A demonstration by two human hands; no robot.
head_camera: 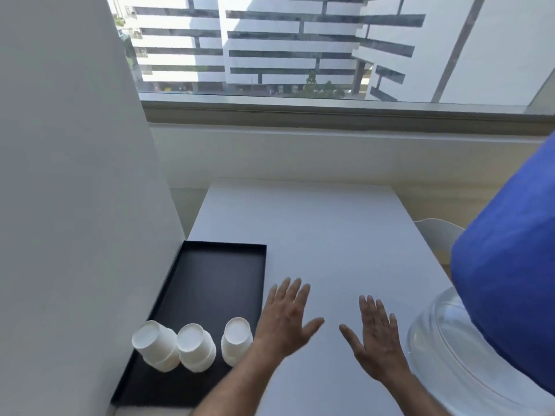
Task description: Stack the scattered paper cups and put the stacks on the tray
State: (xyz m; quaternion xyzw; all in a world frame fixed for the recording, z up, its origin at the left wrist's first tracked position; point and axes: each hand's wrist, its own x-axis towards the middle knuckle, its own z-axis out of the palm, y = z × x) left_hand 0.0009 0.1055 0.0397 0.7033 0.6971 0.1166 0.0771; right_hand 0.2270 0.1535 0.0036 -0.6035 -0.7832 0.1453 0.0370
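Note:
Three short stacks of white paper cups stand upside down in a row on the near part of the black tray (210,274): a left stack (156,345), a middle stack (195,346) and a right stack (236,339). My left hand (285,316) hovers flat over the white table just right of the tray's edge, fingers spread, holding nothing. My right hand (375,331) is beside it, also flat and spread, with nothing in it. No loose cups show on the table.
The white table (315,229) runs to a window sill. A grey wall panel (75,175) borders the tray on the left. A clear plastic dome (444,340) and a large blue object (510,280) stand at the right; a white chair (435,232) lies beyond.

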